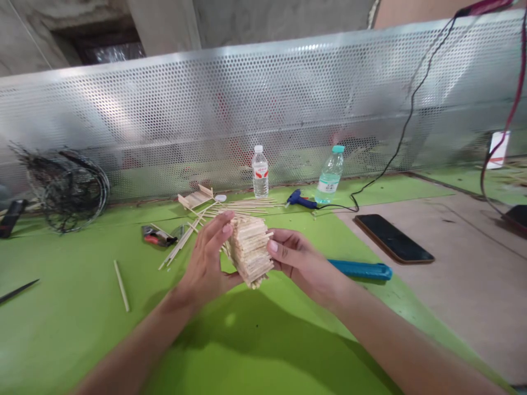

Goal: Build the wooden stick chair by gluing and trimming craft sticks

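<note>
A block of stacked wooden sticks is held up above the green table, tilted, its uneven stick ends showing. My left hand grips it from the left, fingers along the top and thumb underneath. On the other side, my right hand pinches at the block's right edge, where one stick end juts out by the thumb. Behind the block lie loose wooden sticks in a scattered pile, with a small stick-built piece beside them. A blue utility knife rests just right of my right hand.
A blue glue gun with a black cord lies near two water bottles. A phone is on the brown board. Leftward are pliers, a single stick, a dark blade and coiled wire. A perforated metal panel stands behind.
</note>
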Motion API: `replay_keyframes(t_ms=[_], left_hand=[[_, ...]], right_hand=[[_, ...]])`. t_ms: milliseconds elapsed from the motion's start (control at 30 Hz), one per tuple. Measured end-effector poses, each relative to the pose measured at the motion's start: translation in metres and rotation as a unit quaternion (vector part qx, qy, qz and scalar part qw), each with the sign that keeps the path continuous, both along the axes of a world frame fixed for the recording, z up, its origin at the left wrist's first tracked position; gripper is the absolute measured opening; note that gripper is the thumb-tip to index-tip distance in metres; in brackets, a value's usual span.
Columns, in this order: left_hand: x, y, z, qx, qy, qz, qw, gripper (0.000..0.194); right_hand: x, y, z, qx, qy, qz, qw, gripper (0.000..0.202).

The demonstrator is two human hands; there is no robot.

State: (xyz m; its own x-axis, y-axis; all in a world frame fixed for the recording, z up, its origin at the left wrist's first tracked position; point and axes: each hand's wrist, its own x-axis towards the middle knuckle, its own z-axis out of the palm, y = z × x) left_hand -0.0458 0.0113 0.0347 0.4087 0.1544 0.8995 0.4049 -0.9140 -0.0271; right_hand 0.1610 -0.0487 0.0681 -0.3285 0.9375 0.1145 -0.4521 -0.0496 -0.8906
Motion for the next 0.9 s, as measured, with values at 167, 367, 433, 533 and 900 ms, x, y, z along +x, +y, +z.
replay_keyframes(t_ms=[167,367,433,533,900], left_hand=[[0.0000,-0.0014,0.0009,-0.004,0.005,0.007,1.000,0.117],[-0.0004,-0.0027,0.0011,-0.019,-0.004,0.003,1.000,0.118],[-0.0006,-0.0024,0.0006,-0.026,-0.007,-0.002,1.000,0.118],[-0.0003,-0.0018,0.0003,-0.016,-0.005,0.003,1.000,0.113],[0.0018,-0.0004,-0.0040,-0.006,0.009,-0.002,1.000,0.116]], right_hand=[[-0.0009,0.0024,-0.0030,0.054,-0.022,0.031,0.998,0.040],[-0.0015,0.0003,-0.0012,0.057,-0.004,0.026,0.998,0.037],[-0.0017,-0.0006,-0.0003,0.063,-0.007,0.030,0.998,0.037],[-0.0020,-0.0003,-0.0009,0.063,-0.033,0.022,0.997,0.037],[-0.0050,-0.0028,0.0016,0.054,-0.038,-0.026,0.998,0.030]])
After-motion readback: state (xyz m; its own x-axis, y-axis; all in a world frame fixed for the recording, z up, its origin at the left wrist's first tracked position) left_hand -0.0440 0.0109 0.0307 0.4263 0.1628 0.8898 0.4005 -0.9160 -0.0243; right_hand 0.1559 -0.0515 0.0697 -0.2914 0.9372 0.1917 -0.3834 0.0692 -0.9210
